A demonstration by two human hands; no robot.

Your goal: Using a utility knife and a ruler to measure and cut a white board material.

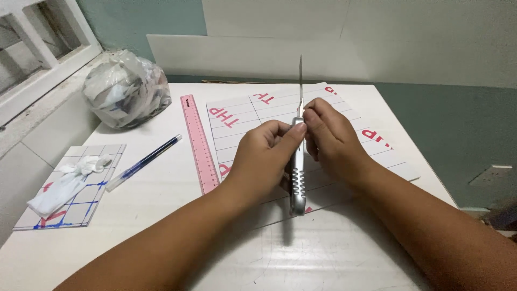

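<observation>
While both hands [301, 148] hold, one utility knife [298, 183]

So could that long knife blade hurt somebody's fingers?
It might. The knife has its thin blade pushed far out, and the right hand pinches right at its base, so a slip could cut a fingertip. A blade out that far could also bend or snap. The left hand has the handle in its grip above the gridded sheet, pointing away from the body.

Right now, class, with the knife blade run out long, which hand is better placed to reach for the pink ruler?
Probably the left hand: the pink ruler lies just to its left on the table. The right hand pinches the utility knife near the blade, farther away.
</observation>
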